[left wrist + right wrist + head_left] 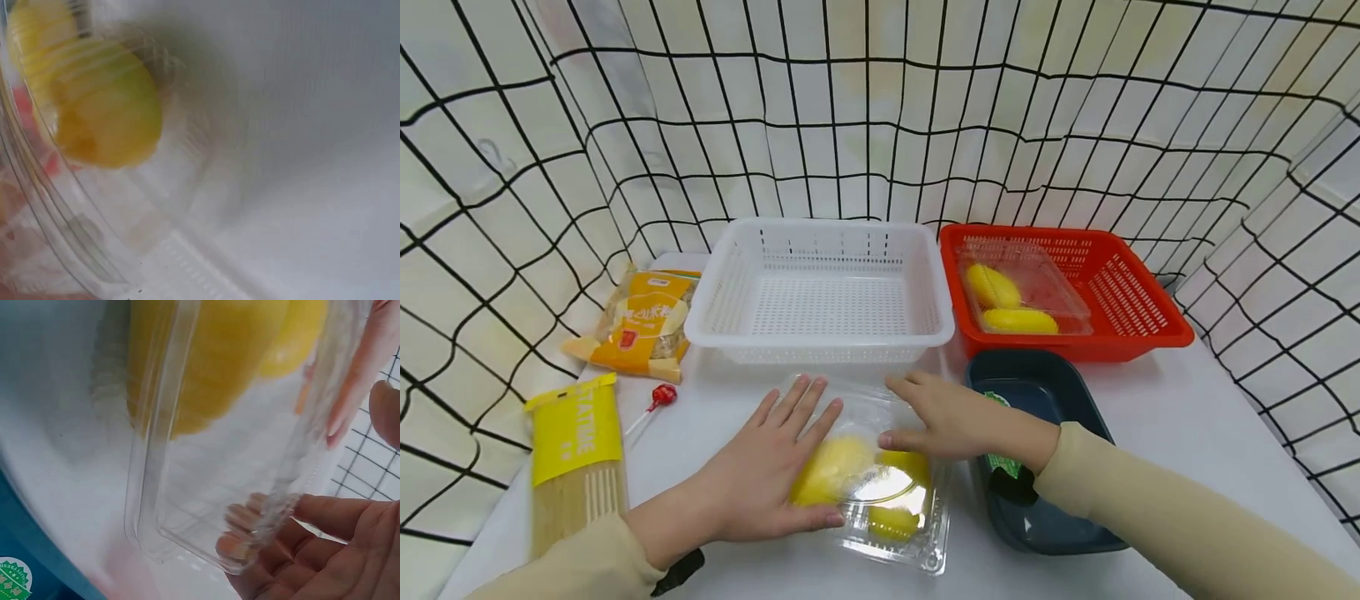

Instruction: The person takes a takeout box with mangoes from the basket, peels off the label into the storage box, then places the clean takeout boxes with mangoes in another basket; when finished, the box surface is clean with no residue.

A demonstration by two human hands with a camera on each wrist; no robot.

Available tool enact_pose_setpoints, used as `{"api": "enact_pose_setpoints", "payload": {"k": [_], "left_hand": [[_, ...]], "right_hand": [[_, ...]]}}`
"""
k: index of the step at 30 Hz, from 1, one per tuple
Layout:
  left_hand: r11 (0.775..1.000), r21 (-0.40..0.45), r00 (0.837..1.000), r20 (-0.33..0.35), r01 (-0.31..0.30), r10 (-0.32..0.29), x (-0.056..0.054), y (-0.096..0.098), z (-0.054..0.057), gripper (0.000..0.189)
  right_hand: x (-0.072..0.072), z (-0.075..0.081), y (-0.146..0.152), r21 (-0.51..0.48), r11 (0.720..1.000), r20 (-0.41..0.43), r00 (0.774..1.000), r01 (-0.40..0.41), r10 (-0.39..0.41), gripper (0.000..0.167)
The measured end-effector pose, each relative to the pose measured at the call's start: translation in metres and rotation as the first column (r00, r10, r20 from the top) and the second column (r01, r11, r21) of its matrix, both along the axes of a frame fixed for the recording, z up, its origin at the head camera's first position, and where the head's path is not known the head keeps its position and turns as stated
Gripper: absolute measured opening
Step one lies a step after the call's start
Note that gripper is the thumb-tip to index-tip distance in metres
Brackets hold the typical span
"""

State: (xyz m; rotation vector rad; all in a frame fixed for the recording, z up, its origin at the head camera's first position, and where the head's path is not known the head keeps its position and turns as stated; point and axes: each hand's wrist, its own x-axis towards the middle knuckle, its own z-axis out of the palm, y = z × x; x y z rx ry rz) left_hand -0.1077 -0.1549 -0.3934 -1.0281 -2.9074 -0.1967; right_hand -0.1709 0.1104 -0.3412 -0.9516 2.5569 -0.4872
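A clear plastic clamshell box (925,560) lies on the white table with several yellow fruits (831,471) inside. My left hand (760,475) rests along the box's left side, fingers straight and spread. At the far right part of the box, my right hand (951,417) touches the lid with its fingers extended. In the right wrist view, the fingertips of the right hand (312,544) lie against the box's edge, seen partly through the plastic. The left wrist view shows a yellow-green fruit (106,103) through the clear wall; the left hand is barely visible there.
Behind stands a white basket (820,342); right of it, a red basket (1138,329) holds another clear box of yellow fruits (1018,321). A dark blue basin (1067,533) contains a green-labelled item (1003,465). Leftward lie an orange food bag (651,321), a lollipop (662,395) and a noodle pack (576,450).
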Motion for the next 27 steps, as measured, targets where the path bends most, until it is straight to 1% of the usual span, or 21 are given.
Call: {"api": "enact_pose_setpoints", "payload": {"k": [3, 5, 8, 11, 12, 14, 15, 18, 21, 23, 25, 27], "left_hand": [[0.998, -0.019, 0.999, 0.011, 0.052, -0.052, -0.008, -0.001, 0.000, 0.108], [0.996, -0.041, 0.997, 0.018, 0.078, -0.077, -0.013, -0.001, 0.000, 0.109], [0.993, -0.054, 0.994, 0.029, 0.103, -0.101, -0.016, -0.003, 0.000, 0.110], [0.994, -0.032, 0.995, 0.033, 0.100, -0.099, -0.016, -0.005, 0.000, 0.109], [0.996, -0.016, 0.995, 0.034, 0.091, -0.090, -0.015, -0.005, 0.000, 0.109], [0.998, 0.033, 0.997, 0.048, 0.055, -0.057, -0.010, -0.006, 0.001, 0.110], [0.998, 0.058, 0.998, 0.060, 0.031, -0.035, -0.008, -0.007, 0.002, 0.110], [0.991, 0.120, 0.994, 0.105, -0.055, 0.042, 0.001, -0.009, 0.004, 0.113], [0.978, 0.154, 0.981, 0.151, -0.141, 0.118, 0.007, -0.014, 0.005, 0.117], [0.966, 0.184, 0.973, 0.175, -0.184, 0.152, 0.008, -0.018, 0.005, 0.119], [0.948, 0.224, 0.960, 0.219, -0.225, 0.176, 0.007, -0.021, 0.005, 0.121], [0.931, 0.265, 0.950, 0.254, -0.249, 0.181, 0.004, -0.023, 0.005, 0.121]], "right_hand": [[-0.007, -0.004, 0.000, -0.006, 1.000, 0.015, 1.000, -0.001, 0.001, 0.069], [-0.011, -0.007, 0.000, 0.017, 1.000, 0.029, 1.000, 0.005, -0.006, 0.065], [-0.015, -0.010, -0.001, 0.061, 0.998, 0.103, 0.994, 0.029, -0.035, 0.064], [-0.016, -0.014, -0.001, 0.077, 0.997, 0.171, 0.984, 0.030, -0.043, 0.066], [-0.016, -0.015, -0.001, 0.077, 0.997, 0.188, 0.981, 0.032, -0.046, 0.067], [-0.015, -0.016, -0.001, 0.072, 0.997, 0.191, 0.981, 0.025, -0.038, 0.067], [-0.014, -0.016, 0.000, 0.074, 0.997, 0.188, 0.981, 0.027, -0.040, 0.067], [-0.010, -0.014, 0.001, 0.103, 0.993, 0.202, 0.976, 0.060, -0.080, 0.069], [-0.003, -0.012, 0.004, 0.143, 0.984, 0.231, 0.963, 0.107, -0.139, 0.071], [0.003, -0.011, 0.005, 0.151, 0.979, 0.251, 0.953, 0.135, -0.170, 0.073], [0.008, -0.011, 0.008, 0.150, 0.976, 0.259, 0.947, 0.156, -0.191, 0.073], [0.014, -0.011, 0.010, 0.142, 0.974, 0.272, 0.939, 0.176, -0.209, 0.071]]}}
